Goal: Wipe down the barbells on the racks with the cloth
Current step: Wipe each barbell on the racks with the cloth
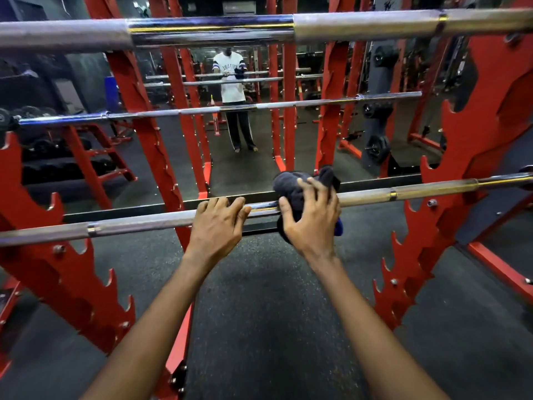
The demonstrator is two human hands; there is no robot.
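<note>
A steel barbell [138,223] lies across the red rack hooks at waist height, running from lower left to upper right. My left hand [217,226] grips its middle from above. Just to the right, my right hand [313,217] presses a dark navy cloth [291,184] that is wrapped over and around the same bar. A second barbell [360,24] rests higher up, close to the camera, across the top of the view. Behind them a third barbell [288,105] sits in another rack.
Red notched rack uprights stand at the left [72,272] and the right [450,203]. A wall mirror [245,168] behind shows a standing person's reflection. Weight plates [376,147] hang at the right; dumbbell racks stand at the left. Dark rubber floor [259,313] lies below.
</note>
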